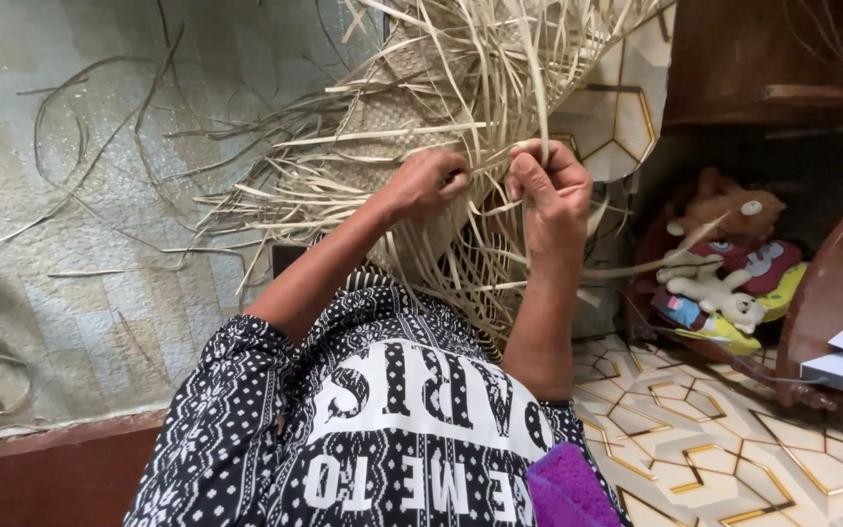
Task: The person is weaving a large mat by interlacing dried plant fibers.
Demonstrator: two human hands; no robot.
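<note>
hands (pixel 490 185) in straw weave (pixel 441 78), stuffed toys (pixel 724 273) right

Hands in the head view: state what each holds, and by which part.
Left hand and right hand each pinch pale straw strips partway along their loose lengths, at the edge of the woven mat.

Half-woven pale straw mat (pixel 412 117), strands loose

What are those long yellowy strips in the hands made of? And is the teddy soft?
The strips look like dried palm or grass leaf: pale, flat, matte, fraying at the ends, partly plaited into a mat. The left hand and right hand each pinch some. The teddy looks like soft plush cloth, cream and fuzzy, though it is small in view.
</note>
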